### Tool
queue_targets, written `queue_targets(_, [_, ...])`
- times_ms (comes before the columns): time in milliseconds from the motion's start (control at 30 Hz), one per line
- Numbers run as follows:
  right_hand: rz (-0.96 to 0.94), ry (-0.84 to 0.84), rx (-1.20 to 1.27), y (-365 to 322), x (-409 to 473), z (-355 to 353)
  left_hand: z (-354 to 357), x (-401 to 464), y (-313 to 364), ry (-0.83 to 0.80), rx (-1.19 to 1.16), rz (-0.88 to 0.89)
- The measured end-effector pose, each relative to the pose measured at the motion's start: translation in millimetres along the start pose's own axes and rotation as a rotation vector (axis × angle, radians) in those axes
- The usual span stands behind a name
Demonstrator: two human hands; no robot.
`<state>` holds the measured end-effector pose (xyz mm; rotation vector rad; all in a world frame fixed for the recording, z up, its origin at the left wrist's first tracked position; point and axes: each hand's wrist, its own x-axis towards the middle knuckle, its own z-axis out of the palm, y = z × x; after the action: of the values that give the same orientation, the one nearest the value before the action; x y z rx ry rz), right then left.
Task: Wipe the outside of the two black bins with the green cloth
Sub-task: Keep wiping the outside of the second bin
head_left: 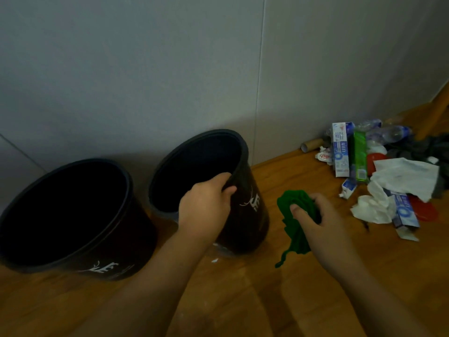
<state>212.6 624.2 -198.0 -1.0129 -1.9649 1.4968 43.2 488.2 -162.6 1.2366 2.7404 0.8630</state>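
Gripping tilted right bin (245, 215) rim, left hand (206, 205); right hand (320, 217) clutching green cloth (295, 229).

We grip the rim of the tilted right black bin (245, 190) with our left hand (206, 205); our right hand (318, 217) bunches the green cloth (294, 215) beside it.

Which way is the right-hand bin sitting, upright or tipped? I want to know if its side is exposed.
Tipped. The right bin leans right, its base edge lifted off the floor, with the left hand gripping its rim.
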Motion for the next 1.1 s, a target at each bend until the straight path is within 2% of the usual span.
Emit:
queue_targets(267, [-0.029,-0.053,0.038,0,-6,9,5,-26,-10,0.119,-0.642,-0.363])
queue_targets(367, [-0.131,-0.053,-0.027,-1,-9,11,14,-43,-13,0.153,-0.858,-0.513])
queue_targets(533, [-0.211,-0.093,-0.112,6,-14,22,26,-60,-24,0.226,-1.043,-0.693])
queue_targets(700, [-0.250,-0.128,-0.169,20,-14,39,33,-62,-42,0.218,-1.051,-0.772])
queue_targets(933, [-0.298,-0.134,-0.283,31,-1,54,37,-78,-51,0.179,-0.914,-0.663])
queue_targets(1100, [-0.329,-0.108,-0.320,27,4,63,50,-104,-54,0.068,-0.814,-0.619])
